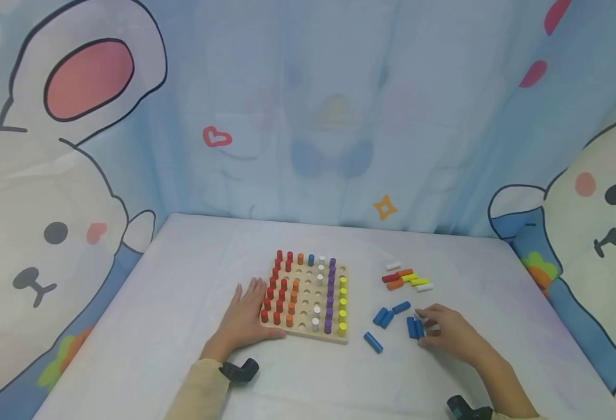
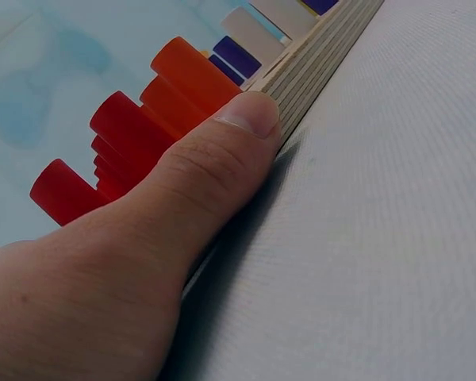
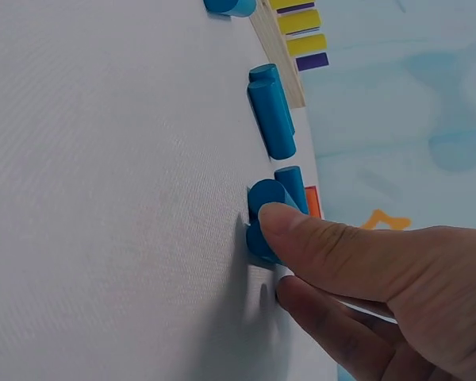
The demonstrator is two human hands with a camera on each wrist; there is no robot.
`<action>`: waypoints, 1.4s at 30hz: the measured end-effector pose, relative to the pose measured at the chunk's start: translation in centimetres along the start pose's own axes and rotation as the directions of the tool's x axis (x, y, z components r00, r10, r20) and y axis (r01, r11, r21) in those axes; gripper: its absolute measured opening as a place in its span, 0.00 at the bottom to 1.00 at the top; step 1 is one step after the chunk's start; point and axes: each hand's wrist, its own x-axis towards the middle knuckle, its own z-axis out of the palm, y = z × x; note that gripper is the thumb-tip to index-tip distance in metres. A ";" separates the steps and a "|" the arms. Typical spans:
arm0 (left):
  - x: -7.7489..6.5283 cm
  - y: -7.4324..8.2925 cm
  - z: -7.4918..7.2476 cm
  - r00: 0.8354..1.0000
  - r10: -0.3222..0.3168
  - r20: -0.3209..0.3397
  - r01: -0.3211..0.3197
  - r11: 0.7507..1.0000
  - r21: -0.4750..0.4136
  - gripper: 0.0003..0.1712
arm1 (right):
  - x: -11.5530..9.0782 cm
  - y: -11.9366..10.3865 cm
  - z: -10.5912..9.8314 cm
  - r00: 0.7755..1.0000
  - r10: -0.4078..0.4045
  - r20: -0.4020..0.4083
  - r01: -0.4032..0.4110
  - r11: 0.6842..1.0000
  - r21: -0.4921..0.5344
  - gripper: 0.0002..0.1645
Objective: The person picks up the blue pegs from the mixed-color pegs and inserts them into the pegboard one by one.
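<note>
A wooden pegboard (image 1: 308,333) lies on the table, with rows of red, orange, blue, white, purple and yellow pegs standing in it and several bare holes. My left hand (image 1: 242,315) rests at its left front corner, fingers straight along the left side. Along the front edge lies the left thumb (image 2: 214,163). To the right, my right hand (image 1: 452,332) pinches a blue peg (image 1: 419,329) lying on the cloth, thumb at its near end and index finger toward its far end. Another blue peg (image 1: 411,328) lies against it. The right thumb (image 3: 325,246) partly hides both pegs.
More loose blue pegs (image 1: 373,342) lie between the board and my right hand. Farther back is a group of red, orange, yellow (image 1: 419,282) and white pegs. A white cloth (image 1: 145,350) covers the table, and a printed curtain (image 1: 266,175) hangs behind.
</note>
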 end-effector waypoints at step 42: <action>0.0 0.1 -0.2 1.000 -0.002 0.016 0.002 1.000 -0.002 0.72 | 0.6 -0.4 -0.5 1.000 -0.005 -0.022 0.005 1.000 0.026 0.35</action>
